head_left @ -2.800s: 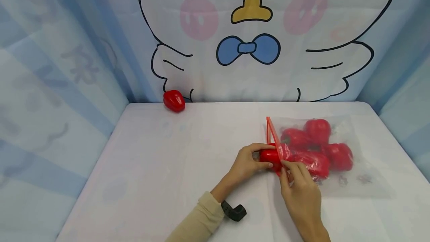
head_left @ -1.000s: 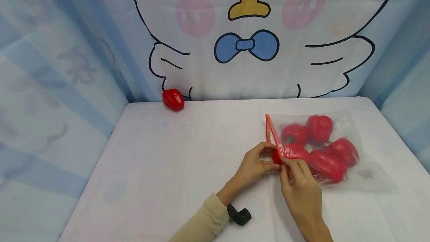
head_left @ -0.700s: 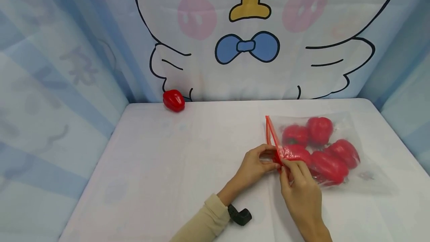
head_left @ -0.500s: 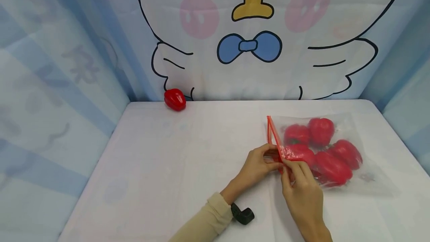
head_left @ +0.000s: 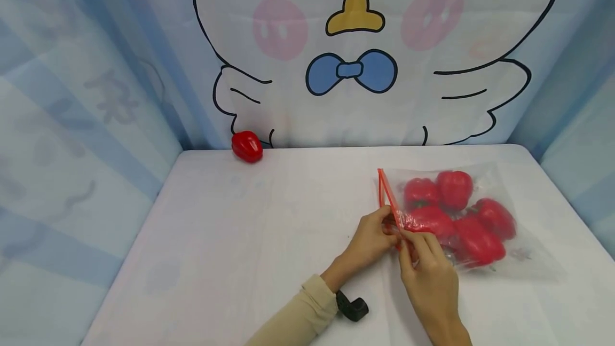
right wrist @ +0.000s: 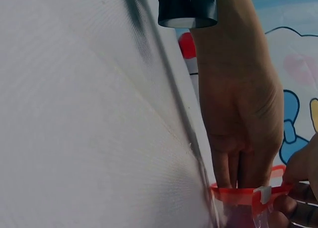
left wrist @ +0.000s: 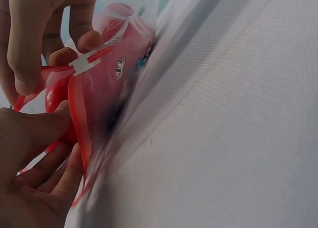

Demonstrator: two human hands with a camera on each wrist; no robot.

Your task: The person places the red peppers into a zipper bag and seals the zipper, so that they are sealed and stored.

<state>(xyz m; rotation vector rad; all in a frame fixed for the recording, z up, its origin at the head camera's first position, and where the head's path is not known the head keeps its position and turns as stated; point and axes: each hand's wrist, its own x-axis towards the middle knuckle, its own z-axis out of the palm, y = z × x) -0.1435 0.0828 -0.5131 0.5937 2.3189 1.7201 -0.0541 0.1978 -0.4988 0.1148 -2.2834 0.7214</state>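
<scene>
A clear zip bag (head_left: 533,255) with a red rim lies on the right of the table, holding several red bell peppers. My left hand (head_left: 367,239) reaches its fingertips into the bag's mouth, behind the pepper (head_left: 430,220) nearest the opening. Seen from the right wrist, the left hand's fingers (right wrist: 253,168) run fairly straight past the rim. My right hand (head_left: 432,276) pinches the near edge of the rim beside the white zip slider (left wrist: 85,62). Another red bell pepper (head_left: 247,147) sits alone at the back left. The left fingertips are partly hidden by the rim.
The white table (head_left: 230,260) ends at a printed cloth backdrop (head_left: 355,116), with blue-white curtains (head_left: 86,148) on both sides. A black wrist camera (head_left: 354,308) sticks out below the left sleeve (head_left: 300,311).
The pepper that my left hand gripped at the bag's mouth has slid right, fully past the rim. Peppers inside shifted right. My left hand followed rightward; my right hand stays at the rim.
</scene>
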